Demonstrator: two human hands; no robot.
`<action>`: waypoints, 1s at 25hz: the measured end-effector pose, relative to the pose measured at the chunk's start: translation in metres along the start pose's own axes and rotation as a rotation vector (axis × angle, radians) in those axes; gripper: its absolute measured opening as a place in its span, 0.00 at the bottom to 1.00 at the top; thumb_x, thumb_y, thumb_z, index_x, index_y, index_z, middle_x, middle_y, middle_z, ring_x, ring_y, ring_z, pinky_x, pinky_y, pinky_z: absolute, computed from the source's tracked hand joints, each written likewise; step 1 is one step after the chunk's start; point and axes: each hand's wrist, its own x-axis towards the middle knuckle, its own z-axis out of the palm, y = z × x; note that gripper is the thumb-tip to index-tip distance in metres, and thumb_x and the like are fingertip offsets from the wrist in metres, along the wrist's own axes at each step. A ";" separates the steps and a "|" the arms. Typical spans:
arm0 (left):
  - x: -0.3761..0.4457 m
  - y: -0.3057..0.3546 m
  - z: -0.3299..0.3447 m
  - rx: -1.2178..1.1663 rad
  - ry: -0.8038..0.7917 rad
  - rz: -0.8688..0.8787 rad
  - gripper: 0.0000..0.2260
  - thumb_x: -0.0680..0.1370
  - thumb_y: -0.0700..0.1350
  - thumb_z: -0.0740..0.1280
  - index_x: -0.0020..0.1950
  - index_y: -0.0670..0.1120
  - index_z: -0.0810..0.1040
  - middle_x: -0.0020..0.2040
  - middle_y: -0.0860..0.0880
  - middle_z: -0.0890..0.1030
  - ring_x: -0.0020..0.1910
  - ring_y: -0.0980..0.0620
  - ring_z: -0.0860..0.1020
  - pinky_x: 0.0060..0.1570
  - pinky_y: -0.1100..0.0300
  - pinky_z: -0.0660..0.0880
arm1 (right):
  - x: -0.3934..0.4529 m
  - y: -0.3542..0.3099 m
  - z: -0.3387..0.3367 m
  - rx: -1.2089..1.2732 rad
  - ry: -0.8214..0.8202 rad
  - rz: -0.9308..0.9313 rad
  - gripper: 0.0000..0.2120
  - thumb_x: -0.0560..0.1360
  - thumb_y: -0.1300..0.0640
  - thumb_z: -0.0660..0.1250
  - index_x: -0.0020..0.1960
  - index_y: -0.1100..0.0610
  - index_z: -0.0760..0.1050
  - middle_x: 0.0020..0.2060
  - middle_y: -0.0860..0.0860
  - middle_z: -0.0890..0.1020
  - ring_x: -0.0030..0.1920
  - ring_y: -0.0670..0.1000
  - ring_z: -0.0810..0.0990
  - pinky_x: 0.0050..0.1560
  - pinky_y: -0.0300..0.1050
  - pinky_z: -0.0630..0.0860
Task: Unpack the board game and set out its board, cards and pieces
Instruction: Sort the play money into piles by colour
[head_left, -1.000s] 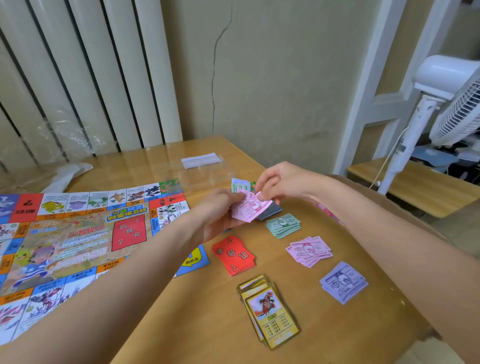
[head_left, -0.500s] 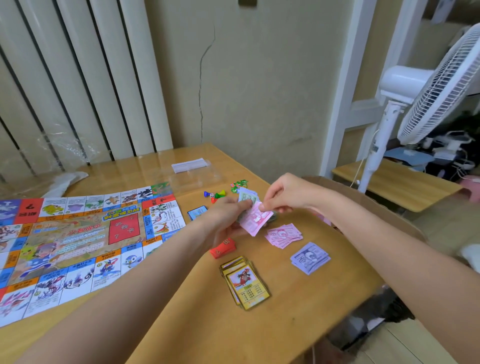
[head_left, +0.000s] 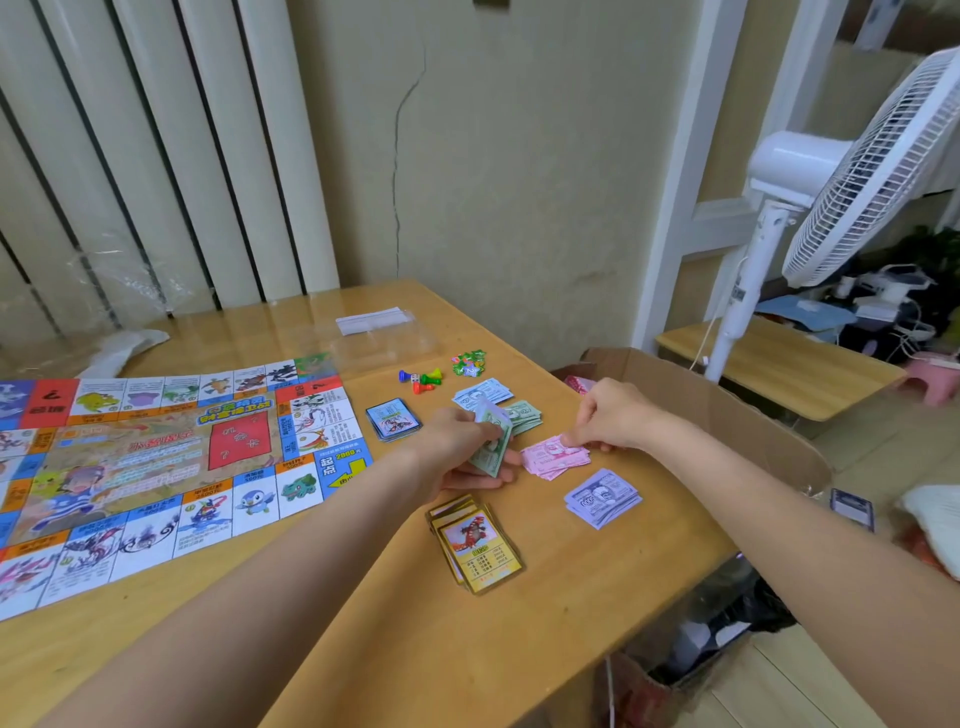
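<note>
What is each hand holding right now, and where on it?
Left hand grips the green paper play-money stack around its lower end. Right hand pinches the pink paper banknote pile at its far edge.

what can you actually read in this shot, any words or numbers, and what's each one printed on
"2000": blue corner square of the game board, beside a yellow arrow.
"起点": same corner square.
"?": red square at the board's far left edge.
"?": red panel in the board's middle; its other characters are blurred.
"000": purple play money, part of a larger number.
Too small or blurred: yellow cards, blue cards, pink play money, the notes the left hand holds.
</note>
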 end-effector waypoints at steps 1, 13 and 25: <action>0.001 0.000 0.001 0.004 0.003 -0.005 0.06 0.81 0.41 0.58 0.44 0.43 0.70 0.40 0.43 0.82 0.37 0.48 0.81 0.39 0.58 0.79 | -0.002 -0.002 -0.005 0.004 0.037 -0.038 0.11 0.67 0.51 0.75 0.37 0.57 0.76 0.31 0.51 0.79 0.30 0.47 0.75 0.36 0.40 0.73; 0.015 -0.004 0.016 -0.199 0.121 0.009 0.03 0.80 0.38 0.60 0.49 0.39 0.72 0.38 0.42 0.80 0.33 0.49 0.78 0.29 0.61 0.78 | -0.007 -0.033 0.003 -0.535 -0.276 -0.409 0.20 0.70 0.61 0.69 0.60 0.58 0.68 0.52 0.51 0.67 0.50 0.51 0.67 0.48 0.45 0.68; 0.009 -0.007 -0.004 -0.203 0.039 0.134 0.04 0.79 0.38 0.61 0.47 0.43 0.75 0.37 0.46 0.83 0.29 0.56 0.81 0.29 0.66 0.78 | -0.008 -0.035 -0.009 -0.231 -0.175 -0.404 0.16 0.72 0.61 0.66 0.60 0.55 0.73 0.52 0.50 0.74 0.51 0.50 0.74 0.52 0.42 0.72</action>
